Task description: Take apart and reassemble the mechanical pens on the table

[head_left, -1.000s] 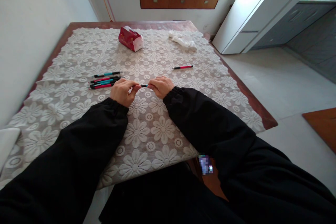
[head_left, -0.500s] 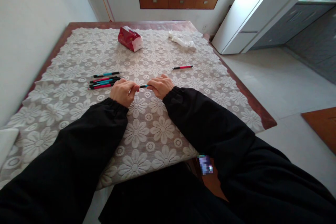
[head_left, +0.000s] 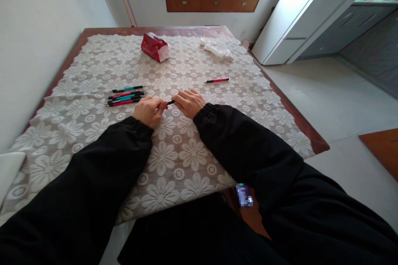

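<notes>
1. Table: dark red-brown wooden table (head_left: 281,103), left edge close to the white wall. Only a strip of bare wood shows along its far and right edges.
2. Cover: cream lace tablecloth with a daisy pattern (head_left: 174,161) spreads over nearly the whole top and hangs over the near edge.
3. Sleeves: both forearms come in from the near edge in black knit sleeves, cuffs resting on the cloth.
4. Tissues: red soft pack of tissues with a white end (head_left: 155,47) lies at the far middle of the cloth, well apart from the hands. Crumpled white plastic wrapper (head_left: 217,48) lies to its right.
5. Left hand (head_left: 148,110): curled low over the cloth at centre, fingers pinched shut on one end of the thin dark pen (head_left: 171,102).
6. Right hand (head_left: 190,102): just beside the left, fingers closed over the pen's other end. Hands nearly touch; only a short dark piece of barrel shows in the gap. Cannot tell whether the pen is capped.
7. Pile: small bunch of black pens with teal and red grips (head_left: 125,96) lies on the cloth just left of the left hand, roughly parallel.
8. Single: one red-and-black pen (head_left: 216,80) lies alone beyond the right hand, near but not touching.
</notes>
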The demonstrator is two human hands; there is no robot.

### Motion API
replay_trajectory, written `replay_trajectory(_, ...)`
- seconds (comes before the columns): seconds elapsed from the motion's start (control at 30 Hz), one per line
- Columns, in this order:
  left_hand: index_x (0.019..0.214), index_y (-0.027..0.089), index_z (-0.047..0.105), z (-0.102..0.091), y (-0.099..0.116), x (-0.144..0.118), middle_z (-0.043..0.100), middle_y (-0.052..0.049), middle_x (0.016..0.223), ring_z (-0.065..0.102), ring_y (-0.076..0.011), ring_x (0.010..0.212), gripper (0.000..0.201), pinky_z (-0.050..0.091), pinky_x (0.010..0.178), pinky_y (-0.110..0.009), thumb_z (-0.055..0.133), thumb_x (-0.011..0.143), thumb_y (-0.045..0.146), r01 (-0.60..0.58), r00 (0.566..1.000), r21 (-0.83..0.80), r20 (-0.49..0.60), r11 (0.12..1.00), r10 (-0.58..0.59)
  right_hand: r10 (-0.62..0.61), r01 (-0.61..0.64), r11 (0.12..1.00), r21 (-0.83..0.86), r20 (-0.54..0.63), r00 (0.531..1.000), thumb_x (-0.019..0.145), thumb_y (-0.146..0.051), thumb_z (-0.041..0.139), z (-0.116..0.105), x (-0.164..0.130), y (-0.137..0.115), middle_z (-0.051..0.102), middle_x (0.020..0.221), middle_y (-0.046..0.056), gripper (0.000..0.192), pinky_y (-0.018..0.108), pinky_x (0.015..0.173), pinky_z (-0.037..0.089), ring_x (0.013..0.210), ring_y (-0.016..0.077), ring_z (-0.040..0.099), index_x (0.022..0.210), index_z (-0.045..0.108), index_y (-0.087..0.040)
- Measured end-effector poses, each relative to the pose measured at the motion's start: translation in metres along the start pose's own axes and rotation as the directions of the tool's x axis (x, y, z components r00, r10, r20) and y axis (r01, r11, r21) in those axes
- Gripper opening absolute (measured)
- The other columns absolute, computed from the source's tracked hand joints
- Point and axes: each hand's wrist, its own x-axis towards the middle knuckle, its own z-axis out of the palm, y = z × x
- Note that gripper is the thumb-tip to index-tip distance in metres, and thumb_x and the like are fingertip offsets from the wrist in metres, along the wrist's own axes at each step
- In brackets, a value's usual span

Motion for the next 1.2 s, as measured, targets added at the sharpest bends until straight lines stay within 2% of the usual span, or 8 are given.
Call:
replay_trajectory(0.1, 0.082, 0.021, 0.074, 0.0000, 0.0006, -0.0002, 0.074, -0.008, 0.082, 0.065, -0.0263, 0.087, 0.045, 0.047, 0.084, -0.039, 0.040, 0.101, 0.042, -0.052, 0.998, -0.003, 0.021, 0.999, 0.052, 0.006, -0.006, 1.000, -0.006, 0.032, 0.999, 0.109, -0.045, 0.043, 0.0001, 0.0006, 0.0012, 0.070, 0.103, 0.007, 0.035, 0.035, 0.081, 0.032, 0.092, 0.0219, 0.056, 0.112, 0.068, -0.021)
replay_trajectory(0.17, 0.078, 0.021, 0.073, 0.0000, 0.0010, -0.0003, 0.075, -0.008, 0.082, 0.066, -0.0262, 0.088, 0.045, 0.047, 0.085, -0.039, 0.040, 0.101, 0.042, -0.085, 0.996, -0.003, 0.039, 0.996, 0.085, 0.015, -0.015, 1.000, -0.003, 0.056, 0.998, 0.109, -0.045, 0.042, 0.0000, 0.0009, 0.0019, 0.070, 0.101, 0.007, 0.036, 0.035, 0.081, 0.031, 0.092, 0.0216, 0.056, 0.109, 0.069, -0.021)
replay_trajectory(0.4, 0.081, 0.021, 0.074, 0.0009, 0.0000, -0.0006, 0.076, -0.008, 0.081, 0.067, -0.0263, 0.087, 0.053, 0.047, 0.083, -0.039, 0.032, 0.104, 0.044, -0.087, 0.995, -0.017, 0.055, 0.996, 0.088, -0.015, 0.016, 0.999, -0.037, 0.032, 0.999, 0.110, -0.039, 0.041, -0.0014, 0.0008, 0.0006, 0.071, 0.104, 0.008, 0.034, 0.035, 0.081, 0.031, 0.094, 0.0221, 0.057, 0.110, 0.069, -0.019)
replay_trajectory(0.57, 0.083, 0.021, 0.075, 0.0009, 0.0002, -0.0003, 0.077, -0.009, 0.086, 0.066, -0.0277, 0.090, 0.044, 0.047, 0.084, -0.041, 0.041, 0.100, 0.042, -0.109, 0.991, 0.033, 0.077, 0.993, 0.107, -0.007, 0.008, 1.000, -0.014, 0.073, 0.997, 0.109, -0.038, 0.045, -0.0044, 0.0011, -0.0015, 0.071, 0.102, 0.007, 0.030, 0.034, 0.080, 0.032, 0.091, 0.0212, 0.058, 0.109, 0.070, -0.020)
replay_trajectory(0.73, 0.087, 0.021, 0.075, -0.0007, 0.0030, -0.0008, 0.078, -0.010, 0.090, 0.066, -0.0296, 0.094, 0.037, 0.045, 0.088, -0.044, 0.045, 0.099, 0.040, -0.059, 0.997, 0.072, 0.063, 0.996, 0.054, 0.059, -0.066, 0.997, 0.049, 0.127, 0.990, 0.108, -0.040, 0.048, -0.0025, 0.0014, -0.0032, 0.071, 0.102, 0.005, 0.029, 0.032, 0.076, 0.034, 0.089, 0.0188, 0.060, 0.108, 0.069, -0.021)
replay_trajectory(0.9, 0.088, 0.022, 0.074, -0.0025, 0.0049, -0.0014, 0.077, -0.011, 0.091, 0.064, -0.0313, 0.096, 0.034, 0.044, 0.085, -0.044, 0.047, 0.099, 0.040, 0.052, 0.999, 0.093, -0.010, 0.994, -0.051, 0.116, -0.122, 0.990, 0.064, 0.091, 0.989, 0.109, -0.039, 0.046, -0.0018, 0.0012, -0.0029, 0.072, 0.108, 0.006, 0.029, 0.032, 0.079, 0.035, 0.092, 0.0194, 0.060, 0.112, 0.068, -0.021)
replay_trajectory(1.03, 0.084, 0.023, 0.074, -0.0041, 0.0067, -0.0013, 0.075, -0.010, 0.086, 0.064, -0.0302, 0.093, 0.034, 0.044, 0.083, -0.042, 0.047, 0.099, 0.038, 0.086, 0.995, 0.068, -0.047, 0.994, -0.083, 0.160, -0.162, 0.986, 0.027, 0.065, 0.985, 0.110, -0.039, 0.043, -0.0038, 0.0010, -0.0012, 0.073, 0.106, 0.008, 0.032, 0.035, 0.082, 0.034, 0.094, 0.0215, 0.058, 0.111, 0.068, -0.019)
replay_trajectory(1.2, 0.073, 0.023, 0.068, -0.0056, 0.0076, -0.0009, 0.065, -0.008, 0.069, 0.062, -0.0261, 0.080, 0.045, 0.042, 0.075, -0.038, 0.038, 0.102, 0.040, 0.081, 0.997, 0.050, -0.026, 0.995, -0.079, 0.092, -0.093, 0.995, 0.019, 0.060, 0.994, 0.110, -0.038, 0.042, -0.0031, 0.0010, 0.0009, 0.073, 0.104, 0.008, 0.033, 0.036, 0.084, 0.032, 0.095, 0.0222, 0.056, 0.110, 0.069, -0.020)
